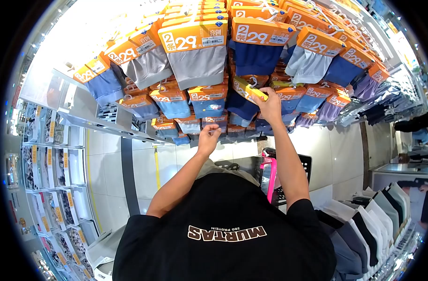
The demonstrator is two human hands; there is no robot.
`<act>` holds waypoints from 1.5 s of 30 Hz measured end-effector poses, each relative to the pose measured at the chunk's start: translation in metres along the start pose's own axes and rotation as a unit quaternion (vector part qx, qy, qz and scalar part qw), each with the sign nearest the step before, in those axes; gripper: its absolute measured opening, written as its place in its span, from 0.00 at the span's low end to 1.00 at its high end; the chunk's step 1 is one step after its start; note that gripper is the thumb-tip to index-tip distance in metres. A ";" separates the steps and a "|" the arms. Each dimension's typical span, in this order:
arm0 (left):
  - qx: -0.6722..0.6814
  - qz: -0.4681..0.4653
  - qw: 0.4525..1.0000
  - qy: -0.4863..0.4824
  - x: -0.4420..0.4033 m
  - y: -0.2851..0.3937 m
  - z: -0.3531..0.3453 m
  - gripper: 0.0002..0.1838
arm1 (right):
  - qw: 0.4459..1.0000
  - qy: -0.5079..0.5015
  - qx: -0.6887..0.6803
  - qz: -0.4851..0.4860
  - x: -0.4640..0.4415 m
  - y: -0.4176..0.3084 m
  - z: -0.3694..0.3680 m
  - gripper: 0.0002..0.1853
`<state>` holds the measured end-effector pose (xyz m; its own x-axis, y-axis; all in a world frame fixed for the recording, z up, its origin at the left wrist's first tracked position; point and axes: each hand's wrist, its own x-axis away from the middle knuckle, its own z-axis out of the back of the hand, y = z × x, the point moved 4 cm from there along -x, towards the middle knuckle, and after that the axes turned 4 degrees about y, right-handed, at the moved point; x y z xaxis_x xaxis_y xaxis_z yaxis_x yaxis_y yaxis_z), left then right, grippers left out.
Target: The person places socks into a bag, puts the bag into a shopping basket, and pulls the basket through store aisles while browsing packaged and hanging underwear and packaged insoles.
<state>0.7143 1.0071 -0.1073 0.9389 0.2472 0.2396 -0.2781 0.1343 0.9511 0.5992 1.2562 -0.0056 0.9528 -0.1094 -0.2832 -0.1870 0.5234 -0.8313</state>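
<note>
My right hand (269, 107) grips the yellow-orange card (249, 90) at the top of a pack of navy underwear (241, 106) on the lower row of the rack. The card tilts down to the right, with my thumb and fingers at its right end. Lower and to the left, my left hand (209, 139) is held in front of the rack, half curled, its fingers slightly apart and nothing visible in it. Closest to it is a blue underwear pack with a printed picture (208, 108). Larger navy (255, 58) and grey packs (197, 65) hang above.
Several rows of orange-carded packs hang on hooks ahead. A shopping basket with a pink handle (269, 178) stands at my right side. Shelves of boxed goods (54, 164) line the left. Shirts on hangers (373, 220) are at the lower right, above a tiled floor (317, 150).
</note>
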 end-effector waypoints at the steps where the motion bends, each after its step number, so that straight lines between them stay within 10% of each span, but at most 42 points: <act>1: -0.009 0.003 1.000 -0.010 0.004 0.012 -0.001 0.15 | 0.998 -0.011 -0.061 -0.024 0.002 -0.005 0.005 0.18; 9: 0.069 -0.086 0.989 -0.097 0.019 0.060 -0.021 0.24 | 0.948 -0.016 -0.299 -0.108 0.043 -0.003 0.049 0.16; 15: 0.199 0.039 0.927 -0.316 0.049 0.075 -0.047 0.22 | 0.800 0.014 -0.547 -0.246 0.085 0.012 0.041 0.15; 21: 0.142 -0.074 0.951 -0.263 0.089 0.119 -0.066 0.08 | 0.607 -0.079 -0.634 -0.472 0.139 0.011 -0.008 0.23; 32: 0.132 -0.118 0.957 -0.232 0.092 0.123 -0.064 0.11 | 0.924 -0.137 -0.337 -0.116 0.170 -0.025 0.009 0.17; 36: 0.126 -0.104 0.965 -0.206 0.085 0.111 -0.058 0.14 | 0.817 -0.094 -0.471 -0.319 0.156 -0.010 0.000 0.15; 38: 0.196 0.002 0.967 -0.164 0.078 0.099 -0.053 0.19 | 0.680 -0.032 -0.560 -0.472 0.145 0.002 -0.005 0.16; 41: 0.257 0.102 0.946 -0.169 0.074 0.083 -0.048 0.28 | 0.890 0.163 -0.337 -0.260 0.133 0.038 0.012 0.16; 45: 0.098 0.030 0.965 -0.241 0.078 0.090 -0.050 0.23 | 0.901 0.184 -0.335 -0.207 0.123 0.011 0.030 0.16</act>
<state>0.7528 1.0863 -0.0130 0.9205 -0.2333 0.3134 -0.3358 -0.0623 0.9399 0.7210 1.2734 -0.0351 0.8537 -0.5146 0.0803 -0.0540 -0.2408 -0.9691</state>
